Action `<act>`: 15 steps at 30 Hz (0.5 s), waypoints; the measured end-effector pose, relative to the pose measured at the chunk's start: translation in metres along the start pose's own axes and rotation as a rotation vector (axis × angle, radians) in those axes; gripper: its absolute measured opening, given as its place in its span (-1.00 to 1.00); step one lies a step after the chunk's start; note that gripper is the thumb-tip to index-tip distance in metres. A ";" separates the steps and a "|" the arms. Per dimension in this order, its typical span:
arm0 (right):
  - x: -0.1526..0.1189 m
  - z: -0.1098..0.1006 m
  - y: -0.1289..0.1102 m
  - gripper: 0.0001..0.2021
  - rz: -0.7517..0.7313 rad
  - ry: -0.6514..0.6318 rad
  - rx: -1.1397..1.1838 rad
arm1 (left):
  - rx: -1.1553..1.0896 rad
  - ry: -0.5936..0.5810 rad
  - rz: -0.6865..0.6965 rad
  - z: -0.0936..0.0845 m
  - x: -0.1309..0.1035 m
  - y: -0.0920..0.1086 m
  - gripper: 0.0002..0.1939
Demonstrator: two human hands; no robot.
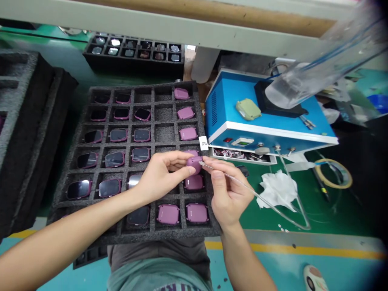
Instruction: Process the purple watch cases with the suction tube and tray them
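My left hand (163, 173) pinches a purple watch case (194, 163) between thumb and fingers, above the right side of a black foam tray (163, 133). In my right hand (228, 186) is a thin tube with a pale tip (203, 163), held like a pen. Its tip meets or nearly meets the right edge of the case; exact contact cannot be told. Around the hands, tray pockets hold purple watch cases with dark screens up (114, 159) on the left and others with plain purple backs up (197, 213) on the right. Several pockets near the middle are bare.
A blue machine (266, 121) stands at the right, with a green watch case (248, 109) and clear cylinder on top. Below it are a tray of small parts (242, 155), crumpled white tissue (277, 188) and a tape roll (333, 173). Stacked foam trays (27, 133) rise at left.
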State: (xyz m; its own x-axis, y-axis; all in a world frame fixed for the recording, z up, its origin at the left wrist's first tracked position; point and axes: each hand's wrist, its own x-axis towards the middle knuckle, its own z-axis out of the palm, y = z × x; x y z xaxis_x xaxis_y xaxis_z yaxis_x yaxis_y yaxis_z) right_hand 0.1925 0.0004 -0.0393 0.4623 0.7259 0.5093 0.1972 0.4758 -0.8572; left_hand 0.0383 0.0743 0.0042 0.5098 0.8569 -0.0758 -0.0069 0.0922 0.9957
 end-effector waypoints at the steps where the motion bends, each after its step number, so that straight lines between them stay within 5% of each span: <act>1: 0.000 0.000 0.000 -0.81 -0.001 -0.003 0.002 | -0.001 0.001 0.002 0.000 0.000 0.000 -0.68; 15: 0.001 0.000 0.000 -0.77 -0.006 -0.011 0.000 | 0.003 -0.001 0.010 0.001 0.000 0.001 -0.71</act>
State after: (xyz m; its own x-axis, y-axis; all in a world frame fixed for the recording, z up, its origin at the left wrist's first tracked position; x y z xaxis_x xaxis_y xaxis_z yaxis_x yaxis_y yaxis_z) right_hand 0.1931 0.0010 -0.0394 0.4514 0.7284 0.5154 0.1999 0.4803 -0.8540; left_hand 0.0394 0.0741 0.0050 0.5105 0.8574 -0.0654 -0.0095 0.0817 0.9966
